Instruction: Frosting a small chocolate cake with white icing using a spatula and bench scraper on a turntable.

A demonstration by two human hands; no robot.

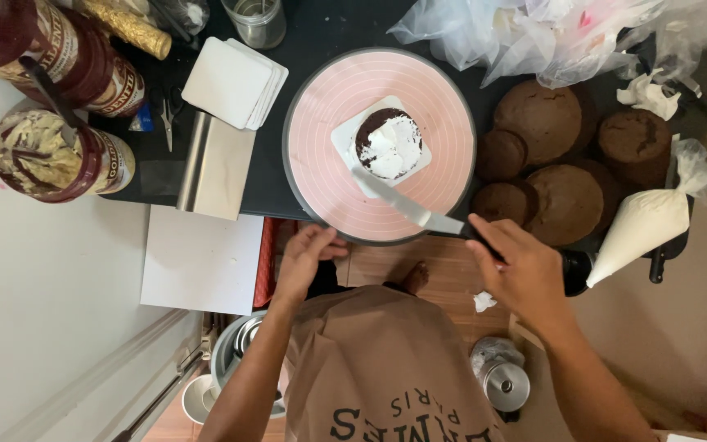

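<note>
A small round chocolate cake layer (367, 129), partly covered in white cream, sits on a white square board (344, 137) in the middle of a pink turntable (329, 180). My right hand (517, 266) grips the dark handle of a long palette knife (407, 206), whose blade tip rests at the near edge of the cream. My left hand (304, 258) touches the turntable's near rim with spread fingers.
Several bare chocolate cake layers (546, 155) lie to the right, beside a filled white piping bag (644, 229). A stack of white square boards (235, 82), a metal scraper (214, 168), scissors (170, 115), jars (59, 155) and crumpled plastic bags (533, 33) surround the dark worktop.
</note>
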